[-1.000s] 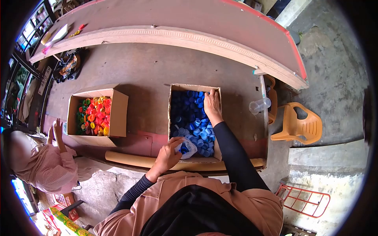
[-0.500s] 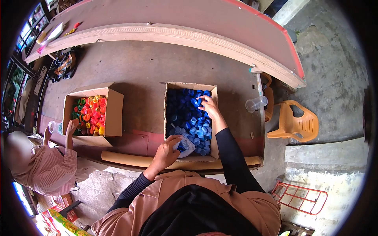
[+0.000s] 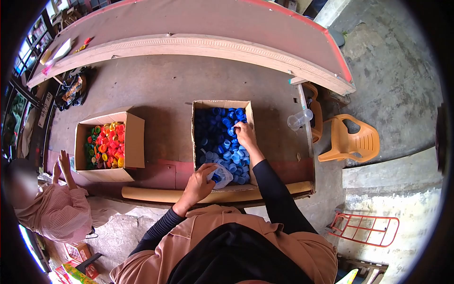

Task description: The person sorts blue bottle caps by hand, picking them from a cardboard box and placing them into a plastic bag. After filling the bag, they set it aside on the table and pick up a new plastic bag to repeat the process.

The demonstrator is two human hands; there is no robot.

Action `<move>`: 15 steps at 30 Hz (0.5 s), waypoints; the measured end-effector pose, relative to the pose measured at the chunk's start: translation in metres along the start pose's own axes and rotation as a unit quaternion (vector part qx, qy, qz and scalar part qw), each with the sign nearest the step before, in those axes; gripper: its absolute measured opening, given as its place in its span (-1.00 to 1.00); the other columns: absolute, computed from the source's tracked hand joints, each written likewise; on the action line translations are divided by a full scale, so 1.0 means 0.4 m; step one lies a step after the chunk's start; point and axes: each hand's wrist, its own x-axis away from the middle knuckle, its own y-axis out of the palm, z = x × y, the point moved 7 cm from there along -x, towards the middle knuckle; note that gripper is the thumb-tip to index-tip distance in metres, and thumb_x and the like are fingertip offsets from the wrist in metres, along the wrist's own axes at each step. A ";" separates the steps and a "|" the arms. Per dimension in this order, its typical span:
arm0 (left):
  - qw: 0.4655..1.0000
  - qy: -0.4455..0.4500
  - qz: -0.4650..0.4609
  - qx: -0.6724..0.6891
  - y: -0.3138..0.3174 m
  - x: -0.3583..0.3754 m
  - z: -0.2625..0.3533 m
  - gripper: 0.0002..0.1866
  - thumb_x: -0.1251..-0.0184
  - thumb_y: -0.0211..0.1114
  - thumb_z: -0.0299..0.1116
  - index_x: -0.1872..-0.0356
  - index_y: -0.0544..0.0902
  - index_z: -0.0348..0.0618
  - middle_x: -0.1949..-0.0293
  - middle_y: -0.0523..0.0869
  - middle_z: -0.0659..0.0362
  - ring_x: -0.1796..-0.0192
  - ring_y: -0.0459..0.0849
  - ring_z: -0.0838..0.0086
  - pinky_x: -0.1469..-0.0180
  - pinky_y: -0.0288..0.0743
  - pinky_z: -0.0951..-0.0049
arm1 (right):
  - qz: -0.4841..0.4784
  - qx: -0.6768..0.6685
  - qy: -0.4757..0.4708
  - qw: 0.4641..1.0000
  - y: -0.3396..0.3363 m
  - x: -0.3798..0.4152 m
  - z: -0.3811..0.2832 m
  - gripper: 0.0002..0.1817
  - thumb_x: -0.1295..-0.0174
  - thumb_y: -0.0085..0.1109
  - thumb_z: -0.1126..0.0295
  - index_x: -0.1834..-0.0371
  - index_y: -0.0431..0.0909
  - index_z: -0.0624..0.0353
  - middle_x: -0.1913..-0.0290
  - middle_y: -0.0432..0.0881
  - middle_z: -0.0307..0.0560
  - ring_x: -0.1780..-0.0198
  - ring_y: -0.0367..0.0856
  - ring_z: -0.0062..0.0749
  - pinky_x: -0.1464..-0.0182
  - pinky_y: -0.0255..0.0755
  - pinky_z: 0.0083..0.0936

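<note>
A cardboard box [image 3: 252,113] in front of me holds many blue bottle caps [image 3: 231,156], dark blue at the far end and lighter near me. Over its near edge, my left hand [image 3: 199,184] is closed on the gathered rim of a clear plastic bag [image 3: 225,180]. Some blue shows through the bag. Inside the box near its right wall, my right hand [image 3: 246,137] reaches down with fingers curled together. A blue bottle cap [image 3: 231,131] is at its fingertips, partly hidden by them.
To the left, another cardboard box [image 3: 135,144] holds red, orange, yellow and green caps [image 3: 109,144]. A person [image 3: 59,208] sits beside it, hands raised. A clear plastic cup [image 3: 300,119] lies at the table's right edge, near an orange chair [image 3: 352,139]. A cardboard roll [image 3: 156,194] runs along the front.
My right hand has drawn slightly nearer and its fingers have closed in. My left hand stays on the bag. The other person's hands have left their box and come together.
</note>
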 end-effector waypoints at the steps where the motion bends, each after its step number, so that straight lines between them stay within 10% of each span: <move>1: 1.000 0.003 0.001 -0.003 0.001 0.002 0.000 -0.49 0.03 0.16 -0.63 -0.08 0.60 -0.29 -0.14 0.61 -0.03 0.01 0.68 0.05 0.00 0.55 0.29 | 0.012 0.004 -0.014 1.000 -0.007 0.006 -0.005 -0.87 -0.22 0.19 0.41 0.21 0.62 0.15 0.18 0.62 0.19 0.09 0.59 0.10 0.04 0.46 -0.16; 12: 1.000 -0.027 -0.013 0.008 0.004 0.018 0.006 -0.50 0.03 0.13 -0.59 -0.07 0.61 -0.27 -0.13 0.61 -0.04 -0.03 0.64 -0.05 -0.08 0.55 0.17 | 0.019 0.067 0.059 0.996 -0.029 0.052 -0.012 -0.85 -0.29 0.12 0.32 0.17 0.58 0.10 0.24 0.68 0.20 0.15 0.62 0.21 0.11 0.47 -0.03; 15: 1.000 -0.024 -0.011 0.005 0.003 0.016 0.007 -0.49 0.03 0.14 -0.59 -0.07 0.61 -0.27 -0.13 0.61 -0.04 -0.04 0.64 -0.04 -0.09 0.54 0.19 | 0.005 0.051 0.039 0.998 -0.025 0.056 -0.003 -0.82 -0.33 0.10 0.37 0.07 0.57 0.14 0.39 0.67 0.08 0.39 0.70 -0.20 0.31 0.53 -0.27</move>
